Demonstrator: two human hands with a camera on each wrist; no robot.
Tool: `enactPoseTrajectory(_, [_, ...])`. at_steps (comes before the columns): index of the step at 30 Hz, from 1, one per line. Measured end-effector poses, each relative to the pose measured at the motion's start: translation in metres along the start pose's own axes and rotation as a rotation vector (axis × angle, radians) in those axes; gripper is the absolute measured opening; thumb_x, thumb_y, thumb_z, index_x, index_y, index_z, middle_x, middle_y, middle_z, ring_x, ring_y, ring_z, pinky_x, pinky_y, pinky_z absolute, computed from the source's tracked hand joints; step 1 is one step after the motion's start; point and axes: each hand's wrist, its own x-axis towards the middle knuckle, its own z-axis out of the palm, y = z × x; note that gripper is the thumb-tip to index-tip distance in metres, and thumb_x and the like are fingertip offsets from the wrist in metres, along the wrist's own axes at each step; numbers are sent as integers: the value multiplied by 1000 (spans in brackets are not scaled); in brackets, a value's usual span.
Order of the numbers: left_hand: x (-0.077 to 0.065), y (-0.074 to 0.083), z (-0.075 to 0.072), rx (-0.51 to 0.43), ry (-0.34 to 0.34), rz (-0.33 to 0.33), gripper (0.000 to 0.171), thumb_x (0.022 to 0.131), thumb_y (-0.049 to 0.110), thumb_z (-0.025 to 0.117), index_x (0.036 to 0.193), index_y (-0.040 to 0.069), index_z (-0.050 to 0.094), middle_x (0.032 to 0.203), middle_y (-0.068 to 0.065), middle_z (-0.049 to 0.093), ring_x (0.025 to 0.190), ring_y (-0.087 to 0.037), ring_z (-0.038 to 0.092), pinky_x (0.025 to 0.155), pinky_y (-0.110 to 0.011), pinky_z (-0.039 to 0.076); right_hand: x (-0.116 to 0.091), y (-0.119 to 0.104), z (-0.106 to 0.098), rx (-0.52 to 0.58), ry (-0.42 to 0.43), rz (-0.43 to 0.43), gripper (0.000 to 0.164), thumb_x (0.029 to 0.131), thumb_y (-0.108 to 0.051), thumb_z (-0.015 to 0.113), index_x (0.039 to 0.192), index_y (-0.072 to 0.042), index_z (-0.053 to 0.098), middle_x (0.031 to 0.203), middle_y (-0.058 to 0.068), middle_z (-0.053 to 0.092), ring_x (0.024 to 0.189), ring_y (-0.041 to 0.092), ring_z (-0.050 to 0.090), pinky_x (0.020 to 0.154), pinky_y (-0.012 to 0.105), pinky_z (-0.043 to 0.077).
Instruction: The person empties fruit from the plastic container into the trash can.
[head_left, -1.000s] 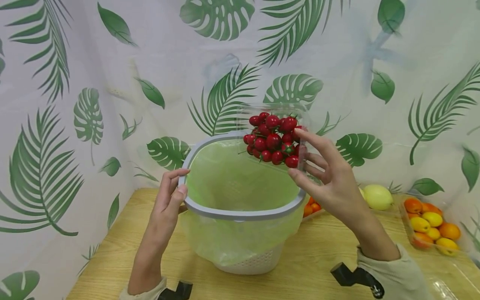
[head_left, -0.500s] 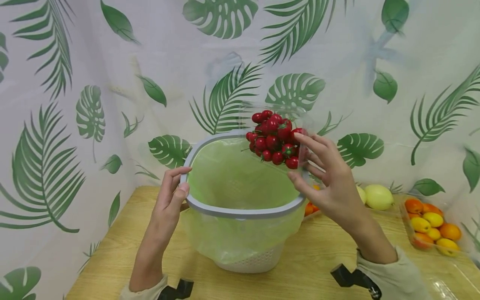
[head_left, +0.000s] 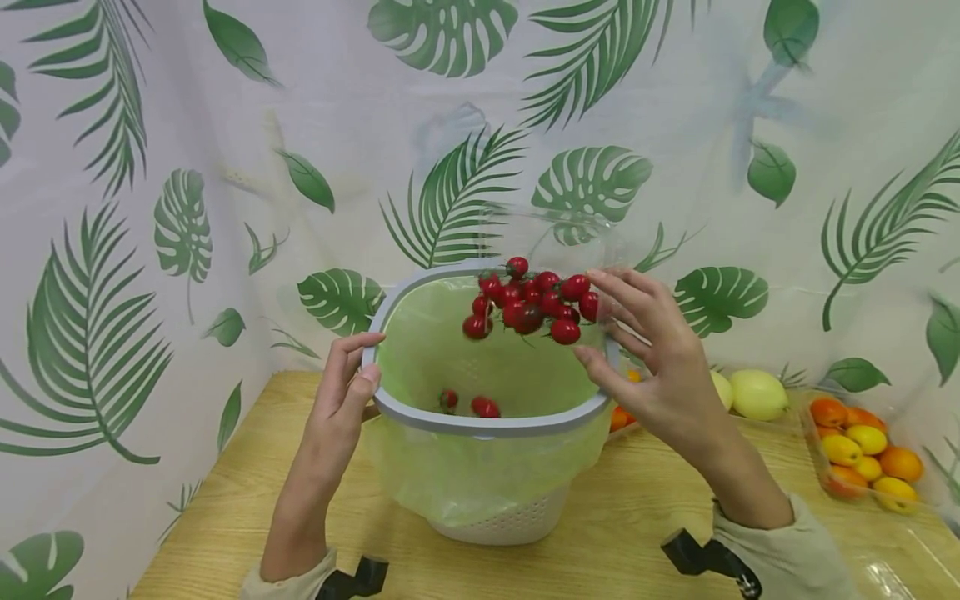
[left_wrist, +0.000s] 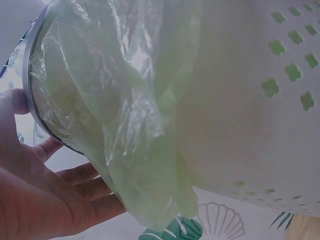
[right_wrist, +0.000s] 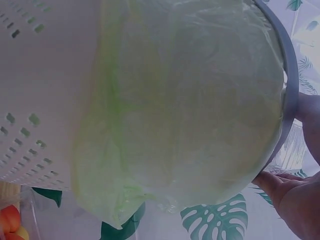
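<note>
While other fruit [head_left: 867,465] sits lower right, some half-hidden by the bin [head_left: 513,523], glossy red tomatoes [head_left: 532,315] spill mid-frame — our right hand [head_left: 660,358] pinches their clear tray [head_left: 570,233], our left hand [head_left: 336,398] grips the rim [head_left: 487,427].

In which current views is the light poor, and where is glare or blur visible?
Head view: brighter, some cherry tomatoes slightly blurred, the transparent container faint; left wrist view: dim and bluish, white glare on the green bin liner; right wrist view: also dim, the green bin liner hazy, highlights weaker.
</note>
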Motion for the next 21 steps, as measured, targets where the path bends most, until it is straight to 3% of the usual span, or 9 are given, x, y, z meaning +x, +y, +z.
enactPoseTrajectory(7, [0, 0, 0, 4, 2, -1, 37, 109, 22, 41, 145, 12, 41, 152, -12, 45, 115, -34, 58, 93, -61, 47, 0, 0, 0, 0, -5, -6, 82, 80, 18, 76, 151, -12, 50, 150, 6, 43, 135, 24, 53, 99, 29, 49])
enactPoseTrajectory(21, [0, 0, -1, 9, 0, -5, 37, 109, 24, 41, 145, 13, 41, 152, -12, 45, 115, -34, 57, 93, -63, 46, -2, 0, 1, 0, 0, -22, 82, 78, 20, 76, 150, -8, 50, 150, 9, 42, 137, 18, 51, 98, 28, 48])
